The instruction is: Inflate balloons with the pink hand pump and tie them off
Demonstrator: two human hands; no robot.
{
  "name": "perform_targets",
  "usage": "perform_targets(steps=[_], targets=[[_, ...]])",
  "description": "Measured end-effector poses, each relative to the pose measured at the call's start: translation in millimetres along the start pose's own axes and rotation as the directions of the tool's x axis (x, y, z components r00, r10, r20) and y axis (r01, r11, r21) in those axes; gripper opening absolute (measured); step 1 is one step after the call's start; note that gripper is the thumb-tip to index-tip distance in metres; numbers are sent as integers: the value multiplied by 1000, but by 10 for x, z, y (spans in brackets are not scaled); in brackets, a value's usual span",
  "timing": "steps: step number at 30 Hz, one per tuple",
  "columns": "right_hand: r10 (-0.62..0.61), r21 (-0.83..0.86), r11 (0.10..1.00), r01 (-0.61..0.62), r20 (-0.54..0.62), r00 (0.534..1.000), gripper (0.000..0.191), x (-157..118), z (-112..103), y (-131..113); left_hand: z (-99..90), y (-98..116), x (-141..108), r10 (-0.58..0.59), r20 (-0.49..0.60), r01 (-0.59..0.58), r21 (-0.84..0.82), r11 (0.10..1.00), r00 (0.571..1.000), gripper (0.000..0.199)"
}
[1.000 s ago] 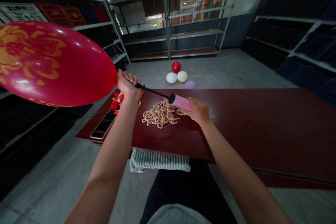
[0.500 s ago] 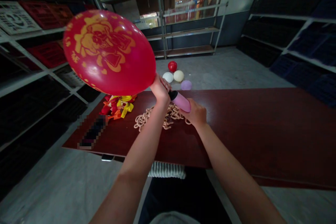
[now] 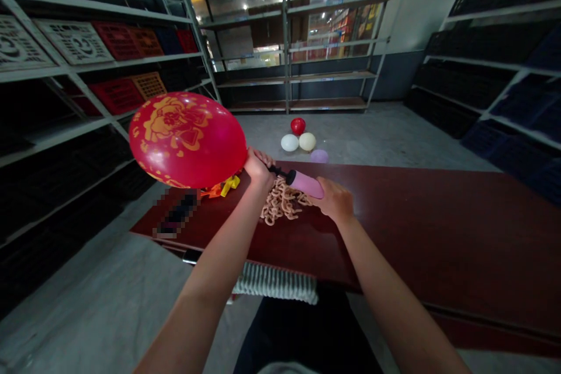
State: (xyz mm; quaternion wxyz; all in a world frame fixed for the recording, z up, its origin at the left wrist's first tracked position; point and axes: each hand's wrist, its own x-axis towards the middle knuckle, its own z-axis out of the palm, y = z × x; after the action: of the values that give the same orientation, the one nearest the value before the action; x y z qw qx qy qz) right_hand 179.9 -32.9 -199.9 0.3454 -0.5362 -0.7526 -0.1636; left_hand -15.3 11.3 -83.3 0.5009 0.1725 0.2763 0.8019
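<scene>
A large red balloon (image 3: 188,140) with yellow printed figures is inflated, its neck end at my left hand (image 3: 259,167). The fingers of that hand are closed round the balloon's neck and the black nozzle end of a pump. My right hand (image 3: 335,198) is wrapped round the far end of the pink pump (image 3: 307,184). Between the two hands a black part of the pump shows. Below the pump, a pile of beige curly strips (image 3: 280,204) lies on the dark red table (image 3: 416,216).
Yellow and orange uninflated balloons (image 3: 228,186) lie partly behind the red balloon, near a blurred dark object (image 3: 177,215). Several balloons, including a red one (image 3: 298,125), rest on the floor beyond the table. Shelves with crates (image 3: 79,41) stand around. A striped grey cloth (image 3: 276,282) hangs at the near edge.
The view has tilted up and shifted. The red balloon sits lower and looks smaller. More of the pump's black part shows between my hands, which have moved slightly apart.
</scene>
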Motion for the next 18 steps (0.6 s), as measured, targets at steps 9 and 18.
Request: perform_targets(steps=[9,18], targets=[[-60,58,997,58,20,998,35,26,-123,-93,-184,772,124,102,-69,-102,-3,995,992,45],[62,125,990,-65,25,998,33,14,-113,-95,274,815,109,244,62,-245,18,969,968,52]])
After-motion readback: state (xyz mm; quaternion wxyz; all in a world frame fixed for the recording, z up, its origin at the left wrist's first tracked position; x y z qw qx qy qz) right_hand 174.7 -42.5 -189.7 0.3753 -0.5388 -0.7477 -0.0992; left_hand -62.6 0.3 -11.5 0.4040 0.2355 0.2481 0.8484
